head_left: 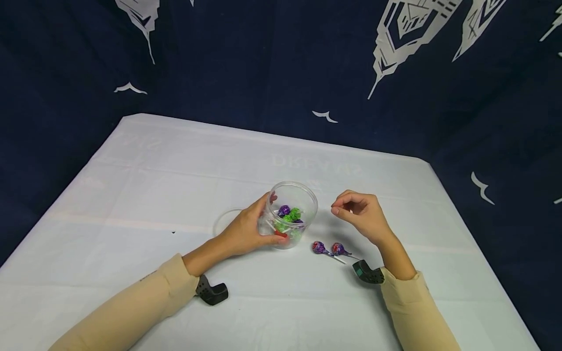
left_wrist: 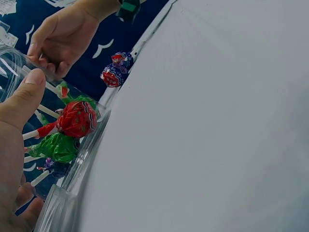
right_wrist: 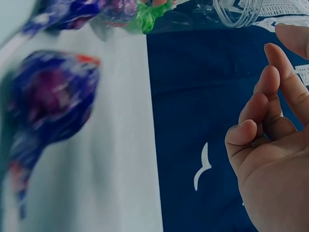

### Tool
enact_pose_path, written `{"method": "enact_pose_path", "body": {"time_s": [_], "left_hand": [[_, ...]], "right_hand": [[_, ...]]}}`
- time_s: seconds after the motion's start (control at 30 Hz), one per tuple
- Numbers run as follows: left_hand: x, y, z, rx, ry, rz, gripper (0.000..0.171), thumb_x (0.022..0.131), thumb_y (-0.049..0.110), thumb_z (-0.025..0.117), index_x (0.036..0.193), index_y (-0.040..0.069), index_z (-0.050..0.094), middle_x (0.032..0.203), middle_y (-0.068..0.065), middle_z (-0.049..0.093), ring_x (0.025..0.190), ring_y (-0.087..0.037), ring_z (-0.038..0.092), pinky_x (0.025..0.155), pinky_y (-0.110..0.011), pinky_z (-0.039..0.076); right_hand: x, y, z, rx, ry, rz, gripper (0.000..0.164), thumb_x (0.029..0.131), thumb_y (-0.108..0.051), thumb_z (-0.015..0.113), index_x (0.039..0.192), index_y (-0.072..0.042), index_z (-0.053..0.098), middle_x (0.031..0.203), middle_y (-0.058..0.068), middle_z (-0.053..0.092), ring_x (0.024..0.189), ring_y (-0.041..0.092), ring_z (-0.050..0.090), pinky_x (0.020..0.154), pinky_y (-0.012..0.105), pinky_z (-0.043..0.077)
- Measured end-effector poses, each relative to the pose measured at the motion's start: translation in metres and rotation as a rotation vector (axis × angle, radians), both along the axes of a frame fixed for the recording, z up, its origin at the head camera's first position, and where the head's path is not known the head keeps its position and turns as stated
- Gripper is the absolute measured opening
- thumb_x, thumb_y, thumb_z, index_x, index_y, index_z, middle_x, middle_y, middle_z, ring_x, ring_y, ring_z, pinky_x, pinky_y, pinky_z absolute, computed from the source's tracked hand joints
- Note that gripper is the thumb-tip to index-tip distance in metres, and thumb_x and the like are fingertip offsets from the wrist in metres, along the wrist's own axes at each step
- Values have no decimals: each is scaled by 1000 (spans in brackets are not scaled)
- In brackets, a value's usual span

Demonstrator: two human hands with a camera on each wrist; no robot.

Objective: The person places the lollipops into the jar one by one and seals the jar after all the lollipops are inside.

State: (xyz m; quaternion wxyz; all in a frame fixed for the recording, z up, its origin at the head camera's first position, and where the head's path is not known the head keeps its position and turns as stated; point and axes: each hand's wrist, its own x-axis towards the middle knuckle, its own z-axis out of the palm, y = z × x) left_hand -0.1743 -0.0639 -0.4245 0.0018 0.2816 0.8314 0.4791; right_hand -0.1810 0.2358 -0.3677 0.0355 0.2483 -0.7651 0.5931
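Note:
My left hand grips a clear plastic jar from its left side, thumb in front. Inside the jar lie several wrapped lollipops: a red lollipop, green lollipops such as this one, and purple ones. The jar stands upright with its mouth uncovered. To its right, my right hand hovers above the table with fingers loosely bent and nothing between them. Below that hand, two purple lollipops lie side by side on the cloth, the left lollipop and the right lollipop.
A clear round lid lies left of the jar, partly covered by my left hand. The table wears a white cloth. Behind it hangs a dark blue curtain with white prints. A small dark speck is on the cloth.

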Motion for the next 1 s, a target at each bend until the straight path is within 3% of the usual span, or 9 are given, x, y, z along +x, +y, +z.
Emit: {"method": "enact_pose_path", "body": {"time_s": [0.2, 0.67, 1.0], "left_hand": [[0, -1, 0, -8, 1, 14, 110, 74, 41, 87, 157, 12, 21, 148, -12, 45, 131, -26, 48, 108, -45, 40], [0, 0, -1, -15, -8, 15, 112, 74, 42, 87, 158, 9, 20, 151, -12, 41, 133, -27, 45, 109, -46, 38], [1, 0, 0, -11, 3, 15, 111, 74, 42, 87, 158, 11, 20, 150, -13, 43, 132, -27, 47, 109, -46, 38]], "right_hand": [[9, 8, -4, 25, -13, -25, 5, 85, 11, 69, 87, 6, 69, 85, -2, 66, 75, 12, 53, 62, 21, 44], [23, 21, -16, 32, 0, -91, 7, 83, 17, 68, 86, 11, 68, 84, 0, 67, 74, 12, 54, 61, 21, 44], [30, 42, -20, 102, 111, 33, 20, 76, 23, 67, 93, 12, 69, 89, 16, 67, 81, 16, 54, 67, 26, 39]]}}
